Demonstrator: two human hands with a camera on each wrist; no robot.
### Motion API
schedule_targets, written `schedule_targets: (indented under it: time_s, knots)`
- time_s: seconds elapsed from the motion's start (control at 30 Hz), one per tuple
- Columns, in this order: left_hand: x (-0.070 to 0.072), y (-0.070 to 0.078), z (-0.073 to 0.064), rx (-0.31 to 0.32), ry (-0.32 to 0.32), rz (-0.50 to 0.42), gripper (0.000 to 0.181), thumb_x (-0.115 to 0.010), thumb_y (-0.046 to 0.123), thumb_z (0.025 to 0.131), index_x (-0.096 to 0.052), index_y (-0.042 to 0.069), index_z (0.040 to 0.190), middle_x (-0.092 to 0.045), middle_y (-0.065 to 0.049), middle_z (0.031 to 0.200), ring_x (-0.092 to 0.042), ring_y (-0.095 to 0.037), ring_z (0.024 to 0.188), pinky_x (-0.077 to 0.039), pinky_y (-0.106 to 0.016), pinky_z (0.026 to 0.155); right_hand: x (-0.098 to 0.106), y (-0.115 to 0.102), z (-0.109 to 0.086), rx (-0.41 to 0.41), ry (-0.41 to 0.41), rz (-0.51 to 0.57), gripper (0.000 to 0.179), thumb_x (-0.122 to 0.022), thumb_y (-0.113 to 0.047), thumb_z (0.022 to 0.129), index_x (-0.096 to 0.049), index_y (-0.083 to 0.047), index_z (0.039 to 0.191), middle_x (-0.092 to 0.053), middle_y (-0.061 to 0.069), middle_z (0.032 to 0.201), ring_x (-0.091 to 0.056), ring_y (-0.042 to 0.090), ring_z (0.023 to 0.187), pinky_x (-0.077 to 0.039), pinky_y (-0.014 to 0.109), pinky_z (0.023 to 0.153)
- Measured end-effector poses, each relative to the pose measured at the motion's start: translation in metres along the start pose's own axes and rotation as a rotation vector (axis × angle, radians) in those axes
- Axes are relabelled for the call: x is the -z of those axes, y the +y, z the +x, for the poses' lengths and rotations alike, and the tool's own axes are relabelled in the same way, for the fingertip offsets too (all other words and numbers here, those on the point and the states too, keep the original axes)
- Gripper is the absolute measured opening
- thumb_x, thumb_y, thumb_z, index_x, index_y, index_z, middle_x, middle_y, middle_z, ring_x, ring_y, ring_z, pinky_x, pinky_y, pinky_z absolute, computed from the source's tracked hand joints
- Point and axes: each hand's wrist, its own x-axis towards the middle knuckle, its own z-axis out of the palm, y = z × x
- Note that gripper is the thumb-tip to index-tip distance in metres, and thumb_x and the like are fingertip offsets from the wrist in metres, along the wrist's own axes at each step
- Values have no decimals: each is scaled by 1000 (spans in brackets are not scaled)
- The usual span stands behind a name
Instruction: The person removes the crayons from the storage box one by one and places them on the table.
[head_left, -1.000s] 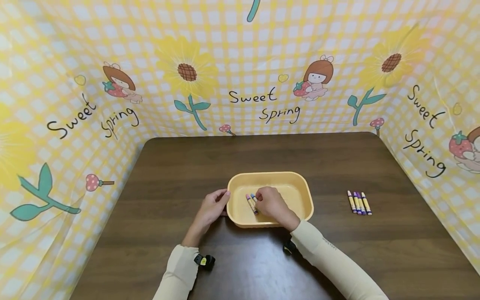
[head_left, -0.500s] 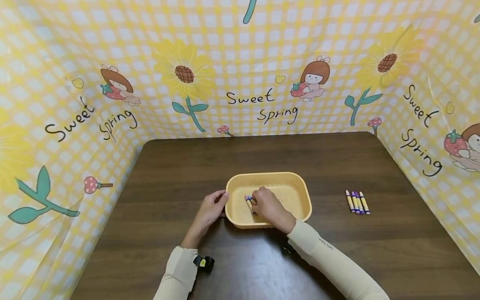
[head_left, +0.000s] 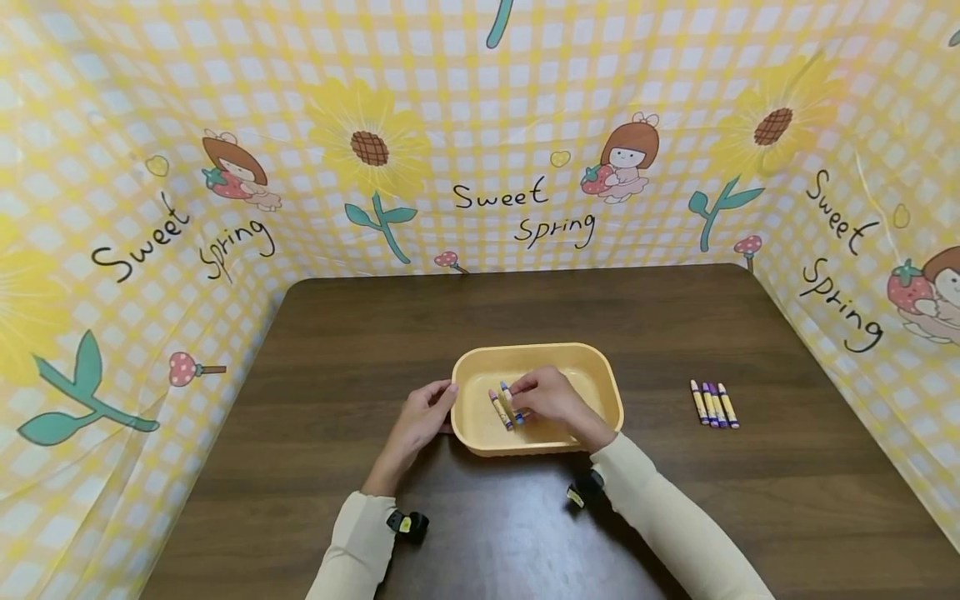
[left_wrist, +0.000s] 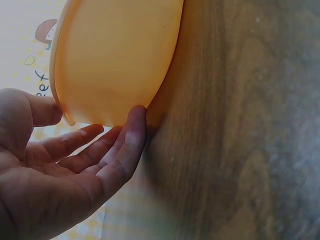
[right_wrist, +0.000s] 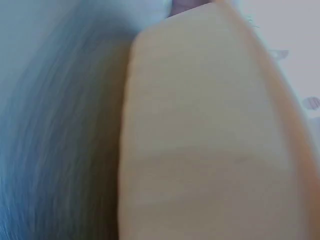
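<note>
A yellow plastic tray (head_left: pixel 611 400) stands on the brown table, its left end gripped by my left hand (head_left: pixel 423 414). In the left wrist view the thumb touches the rim and the fingers bend against the outer wall of the tray (left_wrist: pixel 120 55). My right hand (head_left: pixel 555 398) is inside the tray, fingertips at a blue-tipped crayon (head_left: pixel 506 387). A pink-tipped crayon (head_left: pixel 500 408) lies just left of it. Something olive and blurred shows between them; whether the right fingers pinch anything is unclear. The right wrist view shows only the blurred tray wall (right_wrist: pixel 200 125).
Several crayons (head_left: pixel 714 406) with purple and pale tips lie side by side on the table, right of the tray. A yellow checked cloth (head_left: pixel 480 150) printed with flowers hangs around the back and sides of the table (head_left: pixel 375 317).
The right hand moved left over the crayons, then back to the right, uncovering more of them. The pink-tipped and blue-tipped crayons show more plainly now. The left hand has stayed on the tray.
</note>
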Motion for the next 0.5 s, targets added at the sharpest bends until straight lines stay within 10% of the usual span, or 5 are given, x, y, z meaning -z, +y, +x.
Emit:
schedule_targets:
  time_s: [0.2, 0.5]
  knots:
    - [0, 0, 1, 22, -1, 3, 45, -54, 26, 107, -55, -3, 141, -64, -23, 120, -68, -18, 87, -63, -30, 69, 18, -2, -11, -84, -146, 499, 33, -63, 6, 92, -58, 20, 122, -67, 6, 92, -65, 12, 76, -62, 29, 69]
    - [1, 1, 2, 25, 4, 17, 47, -54, 28, 107, -54, -2, 143, -63, -23, 124, -68, -19, 91, -63, -30, 70, 58, -4, -28, -47, -174, 715, 20, -59, 9, 94, -73, -3, 102, -72, 1, 87, -69, 13, 74, -63, 30, 73]
